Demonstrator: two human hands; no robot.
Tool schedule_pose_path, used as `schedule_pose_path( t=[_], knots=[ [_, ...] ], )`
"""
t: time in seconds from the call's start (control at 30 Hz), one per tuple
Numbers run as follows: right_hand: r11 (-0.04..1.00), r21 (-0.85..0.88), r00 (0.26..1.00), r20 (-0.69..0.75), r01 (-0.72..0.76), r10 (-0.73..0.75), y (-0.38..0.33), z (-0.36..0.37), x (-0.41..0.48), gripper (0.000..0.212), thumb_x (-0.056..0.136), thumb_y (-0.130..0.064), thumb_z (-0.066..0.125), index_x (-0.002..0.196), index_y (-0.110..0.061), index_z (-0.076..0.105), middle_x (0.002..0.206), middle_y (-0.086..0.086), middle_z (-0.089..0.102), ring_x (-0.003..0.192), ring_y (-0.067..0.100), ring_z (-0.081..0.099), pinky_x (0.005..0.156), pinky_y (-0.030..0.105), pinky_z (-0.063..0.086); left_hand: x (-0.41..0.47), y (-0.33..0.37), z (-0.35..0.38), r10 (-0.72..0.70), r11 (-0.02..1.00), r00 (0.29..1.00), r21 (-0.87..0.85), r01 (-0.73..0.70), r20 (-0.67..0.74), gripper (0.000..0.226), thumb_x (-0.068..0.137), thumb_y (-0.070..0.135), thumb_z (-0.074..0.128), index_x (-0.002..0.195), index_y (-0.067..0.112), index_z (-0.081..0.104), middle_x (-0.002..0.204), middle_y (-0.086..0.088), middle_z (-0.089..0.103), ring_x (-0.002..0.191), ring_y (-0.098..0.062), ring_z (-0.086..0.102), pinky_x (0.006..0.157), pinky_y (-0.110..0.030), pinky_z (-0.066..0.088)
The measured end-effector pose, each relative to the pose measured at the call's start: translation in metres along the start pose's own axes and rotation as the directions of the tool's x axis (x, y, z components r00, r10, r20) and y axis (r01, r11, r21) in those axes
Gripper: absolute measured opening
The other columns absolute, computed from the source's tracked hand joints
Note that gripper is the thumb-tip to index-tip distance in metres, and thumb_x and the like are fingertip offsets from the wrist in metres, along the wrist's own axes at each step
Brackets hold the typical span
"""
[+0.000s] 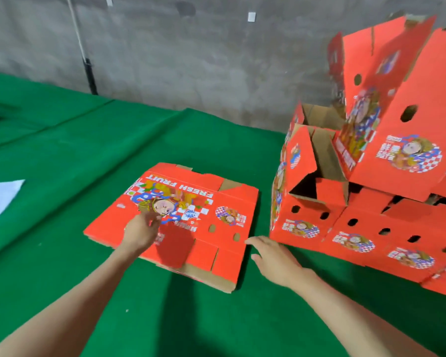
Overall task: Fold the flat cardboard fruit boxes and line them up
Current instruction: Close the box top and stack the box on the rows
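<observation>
A small stack of flat red cardboard fruit boxes (pixel 211 215) lies on the green cloth in front of me, printed side up. My left hand (pixel 141 231) reaches over the top sheet with relaxed fingers near its printed picture and grips nothing. Just off the stack's right edge, my right hand (pixel 273 256) hovers with fingers spread, empty. At the right, folded red boxes (pixel 358 228) stand in a row, with more folded boxes (pixel 397 104) piled on top, their flaps up.
Green cloth (pixel 88 150) covers the whole work surface. A white sheet (pixel 0 199) lies at the left edge. A grey concrete wall (pixel 191 52) with a thin pole (pixel 89 70) stands behind the surface.
</observation>
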State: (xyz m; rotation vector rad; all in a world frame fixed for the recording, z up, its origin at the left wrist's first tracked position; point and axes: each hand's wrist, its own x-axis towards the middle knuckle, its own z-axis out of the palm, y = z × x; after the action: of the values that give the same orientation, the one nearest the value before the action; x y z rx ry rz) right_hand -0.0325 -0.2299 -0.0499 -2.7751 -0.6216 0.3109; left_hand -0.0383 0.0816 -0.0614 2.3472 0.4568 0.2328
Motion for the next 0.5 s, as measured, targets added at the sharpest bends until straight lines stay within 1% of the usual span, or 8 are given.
schedule_pose_path(
  t=[0.07,0.17,0.27,0.33,0.4,0.43,0.47,0.5],
  knots=[
    [0.999,0.006,0.998,0.037,-0.042,0.042,-0.009,0.012,0.018,0.042,0.099,-0.020,0.044,0.141,-0.025,0.038,0.142,0.002,0.042,0.125,0.023,0.046,0.101,0.035,0.040,0.011,-0.018,0.005,0.000,0.996,1.000,0.086,-0.002,0.023,0.027,0.095,0.015,0.052,0.115,0.005,0.066,0.116,-0.021,0.065,0.106,-0.038,0.061,0.083,-0.036,0.044],
    [0.996,0.010,0.994,0.070,-0.088,0.087,-0.021,0.028,0.038,0.043,0.099,-0.019,0.044,0.141,-0.022,0.038,0.144,0.004,0.037,0.127,0.024,0.043,0.102,0.033,0.038,0.035,-0.025,0.019,0.124,0.970,0.984,0.194,-0.146,0.125,0.033,0.098,0.019,0.047,0.128,0.010,0.057,0.143,-0.013,0.046,0.124,-0.033,0.051,0.096,-0.036,0.041],
    [0.988,0.036,0.985,0.083,-0.153,0.149,-0.024,0.043,0.044,0.045,0.099,-0.021,0.045,0.143,-0.019,0.036,0.148,0.003,0.028,0.132,0.022,0.036,0.107,0.031,0.034,0.047,-0.034,0.041,0.184,0.921,0.963,0.308,-0.238,0.195,0.052,0.100,0.026,0.039,0.149,0.021,0.025,0.160,-0.002,0.010,0.144,-0.024,0.021,0.112,-0.043,0.024],
    [0.971,0.082,0.974,0.061,-0.223,0.219,-0.020,0.050,0.046,0.048,0.098,-0.021,0.047,0.144,-0.015,0.033,0.148,0.004,0.028,0.133,0.022,0.035,0.110,0.031,0.031,0.041,-0.044,0.059,0.154,0.885,0.956,0.394,-0.246,0.251,0.057,0.100,0.032,0.033,0.152,0.029,0.010,0.160,0.004,-0.003,0.148,-0.020,0.000,0.115,-0.049,0.008],
    [0.937,0.144,0.948,0.023,-0.317,0.318,-0.013,0.052,0.050,0.049,0.098,-0.019,0.048,0.143,-0.010,0.031,0.144,0.008,0.033,0.131,0.024,0.039,0.109,0.031,0.031,0.025,-0.047,0.068,0.168,0.826,0.946,0.484,-0.288,0.276,0.053,0.098,0.037,0.029,0.150,0.032,0.022,0.160,0.004,0.012,0.147,-0.024,0.009,0.113,-0.054,0.011],
    [0.906,0.187,0.923,0.015,-0.381,0.385,-0.010,0.053,0.053,0.050,0.098,-0.019,0.048,0.143,-0.008,0.030,0.143,0.010,0.037,0.131,0.025,0.040,0.107,0.031,0.031,0.016,-0.045,0.067,0.210,0.822,0.946,0.478,-0.308,0.248,0.050,0.094,0.038,0.030,0.143,0.029,0.040,0.153,-0.002,0.032,0.141,-0.029,0.028,0.108,-0.057,0.022],
    [0.860,0.245,0.890,0.024,-0.448,0.456,-0.006,0.054,0.057,0.049,0.098,-0.019,0.048,0.143,-0.006,0.031,0.142,0.013,0.041,0.130,0.027,0.042,0.105,0.030,0.032,0.009,-0.043,0.065,0.270,0.835,0.942,0.439,-0.332,0.198,0.049,0.088,0.040,0.032,0.124,0.024,0.061,0.134,-0.008,0.056,0.124,-0.034,0.050,0.096,-0.056,0.037],
    [0.806,0.319,0.857,0.043,-0.499,0.514,-0.003,0.055,0.062,0.047,0.098,-0.019,0.048,0.141,-0.004,0.034,0.139,0.014,0.046,0.127,0.028,0.046,0.102,0.030,0.035,0.004,-0.041,0.061,0.331,0.838,0.932,0.409,-0.362,0.146,0.047,0.083,0.040,0.034,0.100,0.020,0.072,0.106,-0.009,0.069,0.098,-0.034,0.064,0.080,-0.052,0.048]
  ],
)
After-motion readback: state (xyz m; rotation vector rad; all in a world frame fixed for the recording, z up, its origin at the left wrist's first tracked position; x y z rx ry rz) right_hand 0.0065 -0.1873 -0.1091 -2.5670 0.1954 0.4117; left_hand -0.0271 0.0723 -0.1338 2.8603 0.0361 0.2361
